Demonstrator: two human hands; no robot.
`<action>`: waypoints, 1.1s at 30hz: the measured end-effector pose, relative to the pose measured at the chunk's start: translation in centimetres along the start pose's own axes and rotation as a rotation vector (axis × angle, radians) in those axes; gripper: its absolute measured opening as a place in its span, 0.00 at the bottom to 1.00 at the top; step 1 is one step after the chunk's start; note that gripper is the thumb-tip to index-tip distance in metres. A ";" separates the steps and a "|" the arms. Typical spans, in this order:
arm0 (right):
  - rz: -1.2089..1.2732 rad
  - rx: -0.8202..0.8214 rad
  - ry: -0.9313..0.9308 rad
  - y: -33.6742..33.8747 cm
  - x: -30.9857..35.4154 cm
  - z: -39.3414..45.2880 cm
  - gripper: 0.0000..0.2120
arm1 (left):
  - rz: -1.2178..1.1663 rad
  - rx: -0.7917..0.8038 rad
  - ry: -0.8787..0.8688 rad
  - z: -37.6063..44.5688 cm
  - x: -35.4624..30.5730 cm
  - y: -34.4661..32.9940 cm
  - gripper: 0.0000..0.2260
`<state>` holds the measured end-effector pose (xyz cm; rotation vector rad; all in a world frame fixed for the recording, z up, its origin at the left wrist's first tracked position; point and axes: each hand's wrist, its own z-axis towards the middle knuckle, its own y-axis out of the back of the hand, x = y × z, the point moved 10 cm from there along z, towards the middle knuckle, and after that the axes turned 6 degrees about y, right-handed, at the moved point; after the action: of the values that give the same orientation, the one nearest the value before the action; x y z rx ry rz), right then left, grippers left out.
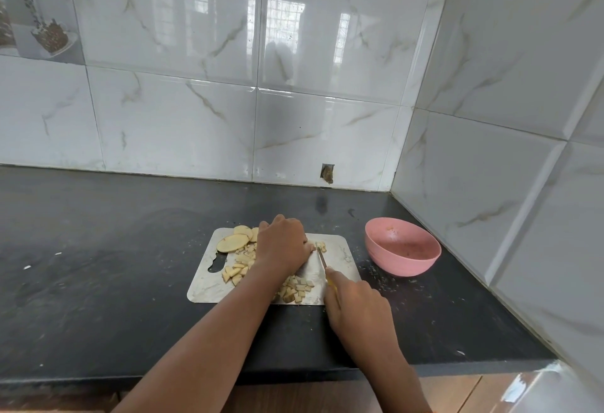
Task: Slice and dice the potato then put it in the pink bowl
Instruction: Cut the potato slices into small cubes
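Both hands are over the cutting board in the head view: the left hand arches down, fingertips pinning potato strips against the steel, while the right hand is wrapped round a yellow-handled knife, blade angled toward the left fingers. Whole slices wait at the board's far-left corner, cut strips lie left of the forearm, and finished dice sit by the near edge. The pink bowl stands on the dark counter just right of the board, with only traces inside.

Raw potato like this should be firm and light but wet with starch, so pieces will likely slide on steel; pinching strips from above with curled fingertips looks the safe hold, and dice are best scooped, not picked.

What the left palm covers cannot be made out, and the knife's handle is mostly buried in the right fist. Both elbows are cut off at the bottom edge.
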<state>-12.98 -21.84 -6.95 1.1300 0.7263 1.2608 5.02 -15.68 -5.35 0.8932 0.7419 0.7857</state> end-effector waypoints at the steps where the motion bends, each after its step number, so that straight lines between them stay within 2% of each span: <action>1: 0.005 -0.025 -0.004 0.4 0.0 -0.1 0.21 | -0.009 0.007 0.000 0.0 0.1 0.0 0.14; 6: 0.080 -0.178 0.001 1.5 0.3 2.0 0.22 | -0.084 0.090 -0.046 0.6 0.8 -0.9 0.13; 10: 0.069 -0.124 0.001 0.4 0.1 3.8 0.22 | -0.115 0.115 -0.071 0.9 1.4 -0.3 0.16; 16: 0.025 -0.078 0.017 -0.3 0.2 4.0 0.21 | -0.156 0.087 -0.053 0.7 1.7 0.2 0.10; 22: 0.014 0.004 0.044 -0.8 0.8 4.2 0.20 | -0.146 0.087 -0.047 0.5 1.6 -0.1 0.10; 25: 0.032 -0.004 0.035 -0.6 0.8 4.0 0.20 | -0.112 0.076 -0.030 0.5 1.6 -0.1 0.12; 33: 0.064 -0.014 0.017 -0.2 0.2 0.4 0.20 | -0.130 0.043 -0.001 0.7 1.7 -0.2 0.10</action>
<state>-12.54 -21.71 -6.96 1.1403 0.6971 1.3288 6.50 -14.60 -5.65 0.8746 0.8100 0.6564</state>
